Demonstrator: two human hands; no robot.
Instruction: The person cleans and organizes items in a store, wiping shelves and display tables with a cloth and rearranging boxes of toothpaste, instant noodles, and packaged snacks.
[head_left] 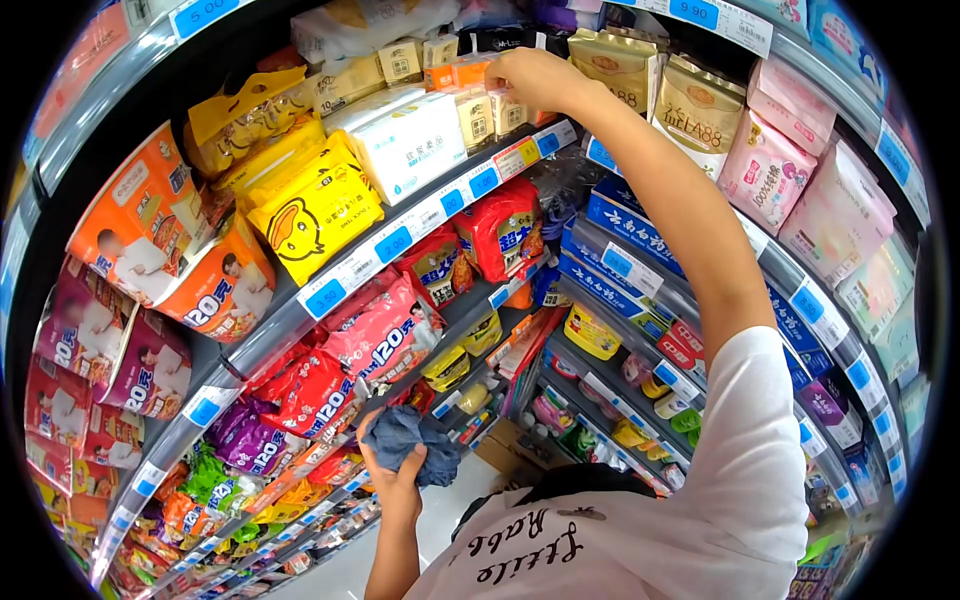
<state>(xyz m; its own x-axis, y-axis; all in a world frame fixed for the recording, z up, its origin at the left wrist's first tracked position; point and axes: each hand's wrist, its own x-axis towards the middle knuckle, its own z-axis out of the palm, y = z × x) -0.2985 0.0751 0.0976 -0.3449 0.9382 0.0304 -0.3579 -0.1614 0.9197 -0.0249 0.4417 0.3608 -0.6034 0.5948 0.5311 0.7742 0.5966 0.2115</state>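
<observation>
A crumpled blue-grey cloth (412, 445) is held in my left hand (398, 480), low in front of the noodle shelves. My right hand (535, 78) reaches onto the upper shelf, its fingers bent down at small orange packs (468, 72) and small cream tissue packs (508, 112). Whether its fingers grip one of these packs is hidden. Left of them lies a white tissue pack (405, 145), and beside that a yellow duck-print pack (312, 205). Gold packages (700, 112) stand just right of my right hand.
Orange noodle buckets (140, 215) fill the left shelf. Red and pink noodle bags (385, 335) lie one level down. Blue toothpaste boxes (625, 215) and pink packs (765, 165) line the right side. A shelf edge with price tags (395, 243) runs below the tissue packs.
</observation>
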